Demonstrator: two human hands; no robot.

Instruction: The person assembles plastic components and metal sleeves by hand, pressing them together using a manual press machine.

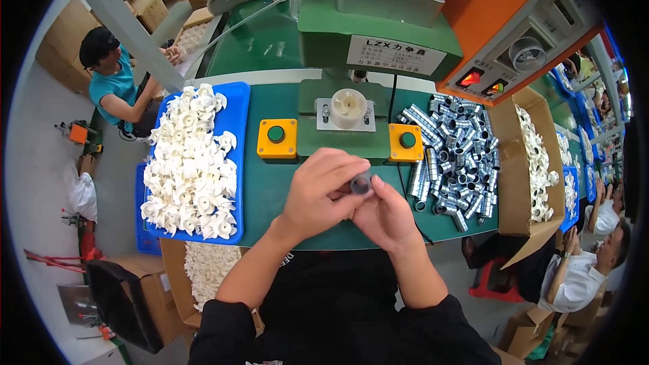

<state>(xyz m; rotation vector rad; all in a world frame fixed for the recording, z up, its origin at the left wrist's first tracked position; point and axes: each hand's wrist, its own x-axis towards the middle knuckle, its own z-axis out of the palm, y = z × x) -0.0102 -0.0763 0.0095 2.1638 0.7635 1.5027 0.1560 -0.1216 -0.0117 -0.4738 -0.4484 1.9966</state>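
A tube [361,184] is held between the two hands in front of the press, its round open end turned up toward the camera. It is enclosed by the curled fingers of the left hand [316,192] and steadied by the thumb of the right hand [385,215]. Most of its length is hidden by the fingers, and what lies inside cannot be made out.

Beyond the hands, a white plastic rotor [349,108], round and vaned, is seated on a bolted metal plate [370,124] under the green press head [324,47]. The plate is flanked by two yellow boxes [277,149] with green buttons. A black cable [404,182] is run down beside the right hand.

On the green table [266,196], shiny ridged metal tubes [460,155] are heaped to the right, edged by a carton [508,128] of white parts. To the left, curved-blade rotors [189,169] are piled in a blue tray [238,111]. Above, an orange cabinet [487,7] is cut off by the frame. Farther left, a seated co-worker [120,98] is partly hidden by a post [125,23].
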